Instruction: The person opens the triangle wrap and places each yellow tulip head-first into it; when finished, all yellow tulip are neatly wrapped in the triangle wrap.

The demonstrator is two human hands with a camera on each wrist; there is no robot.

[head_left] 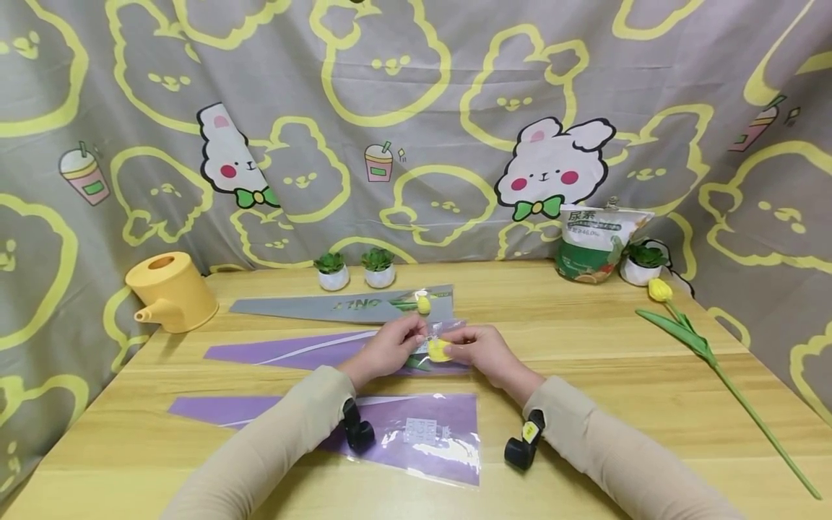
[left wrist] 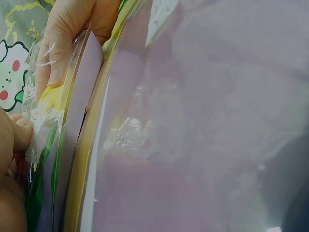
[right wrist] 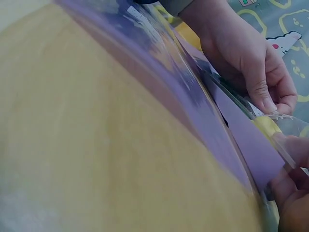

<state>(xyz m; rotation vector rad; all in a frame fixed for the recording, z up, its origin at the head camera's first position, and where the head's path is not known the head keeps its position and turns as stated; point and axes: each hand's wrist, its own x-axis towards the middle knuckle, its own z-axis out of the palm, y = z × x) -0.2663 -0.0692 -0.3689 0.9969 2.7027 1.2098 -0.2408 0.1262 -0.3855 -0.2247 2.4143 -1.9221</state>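
A yellow tulip [head_left: 438, 352] lies in the mouth of the middle flower sleeve [head_left: 260, 352], which is purple with a clear plastic front. My left hand [head_left: 387, 349] pinches the clear film beside the bloom between thumb and forefinger. From the other side, my right hand [head_left: 489, 352] holds the bloom at the sleeve's wide end, thumb on the yellow petals [left wrist: 52, 98]. Green leaves [left wrist: 42, 181] show through the film in the left wrist view. Nearer me lies another purple sleeve [head_left: 448, 419], flat, partly under my left forearm. Behind, a grey sleeve [head_left: 292, 307] contains another yellow tulip [head_left: 423, 303].
A yellow watering can [head_left: 178, 296] stands at the left. Two small potted succulents [head_left: 331, 274] are at the back, and a third succulent [head_left: 642, 267] sits by a green-and-white bag [head_left: 594, 245]. A loose tulip [head_left: 708, 354] lies along the right side.
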